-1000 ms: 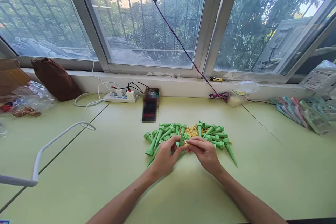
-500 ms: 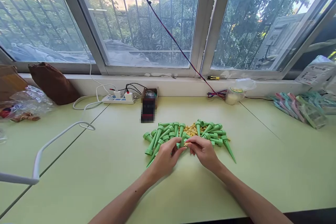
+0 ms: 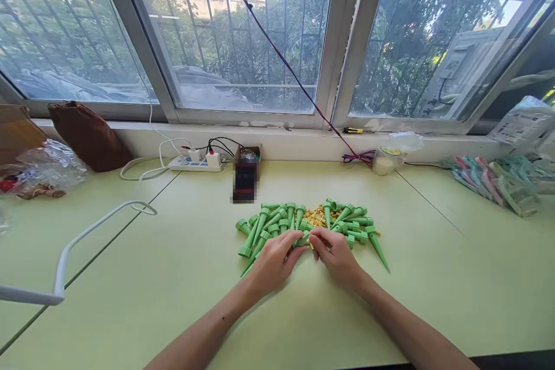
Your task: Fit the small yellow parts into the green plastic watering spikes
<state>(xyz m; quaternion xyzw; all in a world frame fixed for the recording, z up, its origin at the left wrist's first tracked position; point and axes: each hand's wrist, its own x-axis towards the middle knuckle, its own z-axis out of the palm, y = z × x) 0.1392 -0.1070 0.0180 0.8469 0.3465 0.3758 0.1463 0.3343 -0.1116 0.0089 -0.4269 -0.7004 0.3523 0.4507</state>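
Near the middle of the table, my left hand (image 3: 274,260) is closed around a green plastic watering spike (image 3: 302,240), mostly covered by the fingers. My right hand (image 3: 339,259) pinches a small yellow piece (image 3: 311,246) right beside that spike; whether the two touch I cannot tell. Just beyond my hands, a heap of small yellow pieces (image 3: 316,217) lies between two groups of green spikes. One group (image 3: 262,219) spreads behind my left hand, the other (image 3: 356,221) behind my right. A single spike (image 3: 378,250) points toward me at the right end.
A white bent tube (image 3: 93,231) reaches in from the left. Along the window wall stand a power strip (image 3: 197,164), a small box with a dark blurred front (image 3: 245,179) and a jar (image 3: 385,162). Bagged pastel items (image 3: 498,182) lie far right, a brown pouch (image 3: 89,137) far left.
The green spike in my left hand has tipped from nearly upright to a lower slant. The yellow piece in my right fingers now points downward. Both hands stay in about the same place.
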